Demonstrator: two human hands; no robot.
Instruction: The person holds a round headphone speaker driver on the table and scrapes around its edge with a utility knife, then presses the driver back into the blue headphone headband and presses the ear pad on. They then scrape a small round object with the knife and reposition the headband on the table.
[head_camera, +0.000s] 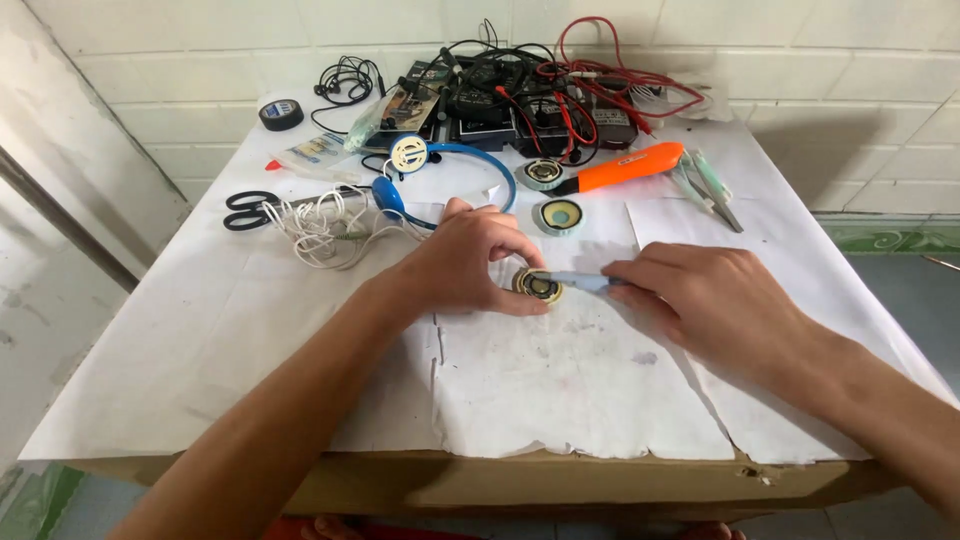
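At the middle of the paper-covered table (560, 400), the left hand (465, 262) pins a small round speaker driver (538, 286) flat against the paper, thumb and forefinger curled closed around its rim; the fingers hide its left edge, and its face looks straight up. The right hand (715, 295) grips a slim grey tool (575, 281) in closed fingers; only the front part of the tool shows, the rest being buried in the hand, so its kind is hard to make out. Its long axis runs nearly level from right to left, and its tip points left and rests on the driver's right rim. Three such round drivers can be counted: the held one, a second with a yellow centre (560, 214) just beyond it, and a third (543, 173) farther back beside the orange-handled tool (625, 167). One blue headset (440, 175) lies behind the left hand, with one earcup turned up pale. One tangle of white earphone cord (325, 225) lies to its left, touching one pair of black-handled scissors (250, 208). One roll of black tape (281, 114) sits at the far left corner. One pair of green-handled pliers (708, 185) lies at the right. The heap of black and red wires (560, 80) at the back is too knotted to count, and the dark boxes under it cannot be identified. Both forearms are cut off by the lower edge.
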